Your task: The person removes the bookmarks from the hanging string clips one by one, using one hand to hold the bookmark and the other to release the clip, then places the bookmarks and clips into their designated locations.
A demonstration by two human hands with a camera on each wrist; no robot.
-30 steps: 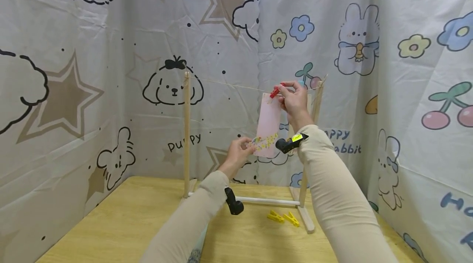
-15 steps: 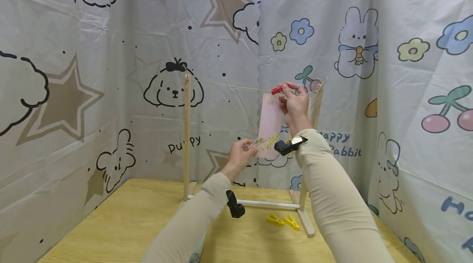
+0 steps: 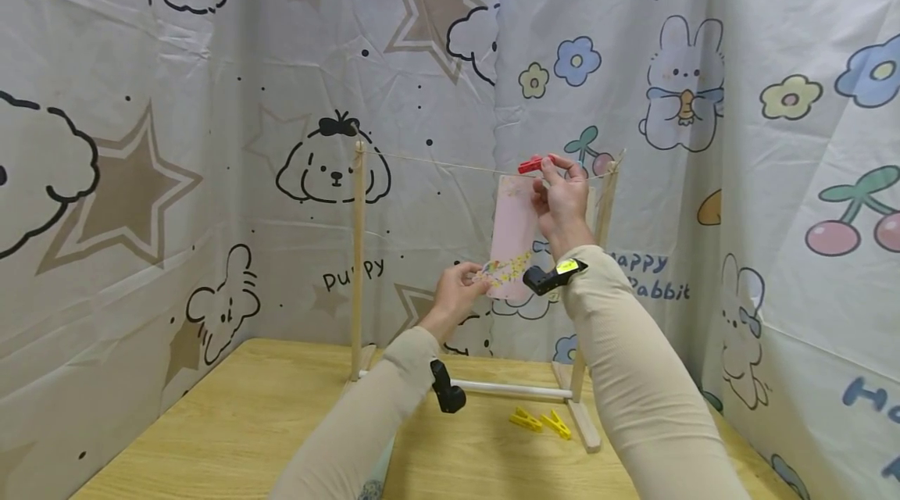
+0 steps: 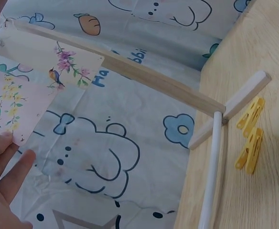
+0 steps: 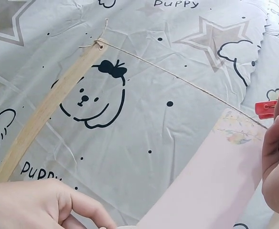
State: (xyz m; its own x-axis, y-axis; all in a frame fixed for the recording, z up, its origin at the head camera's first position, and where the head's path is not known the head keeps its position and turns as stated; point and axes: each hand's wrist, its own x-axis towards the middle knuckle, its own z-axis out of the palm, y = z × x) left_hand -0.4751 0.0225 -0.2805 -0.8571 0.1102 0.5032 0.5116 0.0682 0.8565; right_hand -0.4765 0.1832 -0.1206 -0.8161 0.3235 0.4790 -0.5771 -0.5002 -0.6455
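My left hand pinches the lower left edge of a pink card printed with yellow flowers. The card hangs upright, its top edge close to the string. With thumb and fingers, my right hand grips a red clothespin, lying nearly level just above the card's top edge. In the right wrist view the red clothespin appears apart from the card, above the string. A cream card with purple blossoms and a bird hangs beyond the pink one, mostly hidden in the head view.
Two yellow clothespins lie on the wooden table near the right foot of the rack. The string runs between two wooden posts, joined low down by a white rod. Printed curtains surround the table.
The red clothespin has gone from slanting across the card's top to nearly level above its edge, turned by my right hand. My left hand keeps its pinch on the card.
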